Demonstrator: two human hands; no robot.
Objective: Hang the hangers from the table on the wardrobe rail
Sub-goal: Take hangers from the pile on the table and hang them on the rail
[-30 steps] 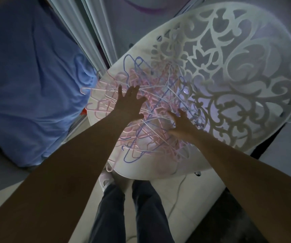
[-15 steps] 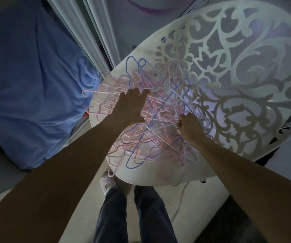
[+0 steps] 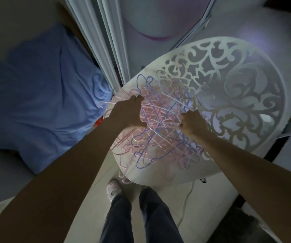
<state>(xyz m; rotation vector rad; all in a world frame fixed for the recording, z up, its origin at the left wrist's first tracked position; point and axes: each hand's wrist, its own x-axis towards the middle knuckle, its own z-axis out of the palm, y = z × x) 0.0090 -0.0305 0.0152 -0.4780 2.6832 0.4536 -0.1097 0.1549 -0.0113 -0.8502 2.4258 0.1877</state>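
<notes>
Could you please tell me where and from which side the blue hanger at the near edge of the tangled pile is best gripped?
Probably grip the blue plastic hanger on its near outer curve, coming from the person's side of the white fretwork round table. That curve lies bare at the pile's rim, while its far part crosses under pink hangers, so ease it towards you.

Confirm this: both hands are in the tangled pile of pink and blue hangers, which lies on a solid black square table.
Not quite. The head view shows both hands, left hand and right hand, in the hangers, but the table is white and round with an ornate cut-out pattern.
</notes>
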